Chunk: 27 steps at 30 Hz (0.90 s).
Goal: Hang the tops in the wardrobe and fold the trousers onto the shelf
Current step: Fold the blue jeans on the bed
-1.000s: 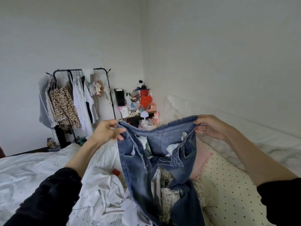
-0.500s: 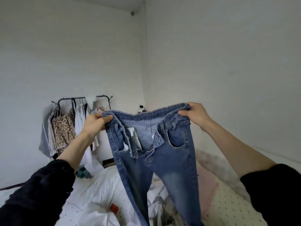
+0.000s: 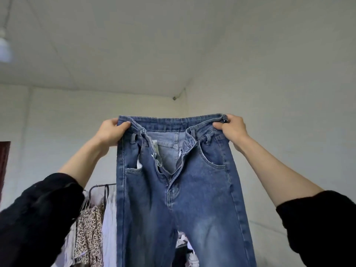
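Observation:
A pair of blue jeans (image 3: pixel 192 199) hangs full length in front of me, front side toward me, fly unzipped and waistband spread wide. My left hand (image 3: pixel 110 132) grips the waistband's left corner, thumb over the front. My right hand (image 3: pixel 232 130) grips the right corner the same way. Both arms are raised high, black sleeves pushed up. The legs drop out of the bottom of the view.
A black clothes rack (image 3: pixel 104 186) stands at the lower left behind the jeans, with a leopard-print top (image 3: pixel 88 234) and white tops (image 3: pixel 109 224) hanging on it. White walls and ceiling fill the upper view. A lamp (image 3: pixel 4 47) hangs at the top left.
Both hands lifted the jeans well up off the bed and pulled the waistband wider and flat. My view tilted up toward the ceiling; the bed dropped out of sight.

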Available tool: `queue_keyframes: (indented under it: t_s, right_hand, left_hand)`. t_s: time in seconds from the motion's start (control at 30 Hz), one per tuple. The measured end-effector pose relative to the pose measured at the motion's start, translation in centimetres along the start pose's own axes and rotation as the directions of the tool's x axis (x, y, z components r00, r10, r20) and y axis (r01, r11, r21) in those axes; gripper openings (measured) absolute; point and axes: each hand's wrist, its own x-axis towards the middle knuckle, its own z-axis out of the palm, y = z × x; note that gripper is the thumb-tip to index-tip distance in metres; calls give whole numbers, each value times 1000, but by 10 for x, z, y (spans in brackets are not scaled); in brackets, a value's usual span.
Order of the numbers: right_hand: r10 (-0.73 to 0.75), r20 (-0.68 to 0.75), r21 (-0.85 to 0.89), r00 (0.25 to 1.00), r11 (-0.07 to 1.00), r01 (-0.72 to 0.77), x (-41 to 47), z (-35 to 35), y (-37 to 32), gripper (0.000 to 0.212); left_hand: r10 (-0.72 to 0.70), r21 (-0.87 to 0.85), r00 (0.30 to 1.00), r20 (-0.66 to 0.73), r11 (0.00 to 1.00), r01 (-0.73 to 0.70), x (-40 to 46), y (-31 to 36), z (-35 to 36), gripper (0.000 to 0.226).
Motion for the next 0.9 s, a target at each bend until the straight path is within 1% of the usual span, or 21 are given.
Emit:
queue_keyframes:
  t_s: [0.03,0.1,0.17,0.23,0.3,0.33,0.37,0.4,0.43,0.47,0.5,0.53,0.6,0.63,0.67,0.7,0.77,0.8,0.9]
  right_hand:
    - [25,43,56,999,998,-28,-7,1,5,13]
    - [87,178,187,980,975,-120,-26,1,20,13]
    - [185,334,255,924,926,-277,-49,4,47,13]
    - [292,419,194,860,896,-399,-75,9,80,13]
    - [397,471,49,788,880,-472,-110,25,110,3]
    - [441,472,-14,764,870,-493,-123,32,122,4]
    - [474,484,-53,735,855,-516,-141,38,135,12]
    - [486,487,-71,726,850,-522,-147,42,139,18]
    - [515,509,-117,690,835,-537,-166,48,151,18]
    - [541,516,-161,664,823,-545,-177,51,160,11]
    - [558,530,-205,639,815,-542,-188,52,166,3]
    - [574,553,-231,603,802,-551,-202,56,176,19]
    - [594,593,-252,544,778,-575,-228,61,190,48]
    - [599,609,-268,520,773,-576,-235,62,194,54]
    - [601,625,-273,498,767,-581,-243,65,197,55]
    - [602,641,-276,475,759,-590,-255,70,203,53]
    - [591,654,-269,472,765,-585,-264,74,210,45]
    - [581,669,-258,464,766,-588,-267,76,210,45]
    - [554,713,-241,429,769,-592,-278,80,213,64]
  left_hand:
    - [-62,38,996,58,997,60,-4,-7,-6,14]
    - [-199,57,964,177,980,192,-15,-29,-18,16]
    - [-332,93,910,247,943,319,-29,-61,-28,18]
    - [-469,219,838,278,881,420,-48,-94,-28,19]
    - [-604,326,742,290,792,517,-75,-133,-27,17]
    - [-649,359,705,286,755,549,-85,-150,-28,14]
    - [-697,391,664,272,710,585,-101,-170,-30,17]
    - [-720,409,650,245,684,604,-106,-185,-32,26]
    - [-764,432,610,210,632,643,-125,-206,-36,32]
    - [-783,453,599,167,601,659,-137,-222,-38,32]
    - [-793,479,597,124,575,664,-151,-234,-38,29]
    - [-791,512,606,80,554,656,-170,-246,-40,28]
    - [-749,582,663,23,549,599,-203,-269,-44,28]
    - [-722,569,691,37,584,579,-217,-277,-45,26]
    - [-701,545,711,55,618,567,-232,-289,-48,26]
    - [-692,544,720,63,628,556,-253,-299,-52,30]
    - [-633,559,768,97,673,484,-280,-311,-55,41]
    - [-606,568,785,127,693,444,-291,-316,-56,45]
    - [-557,620,800,224,714,324,-320,-327,-53,57]
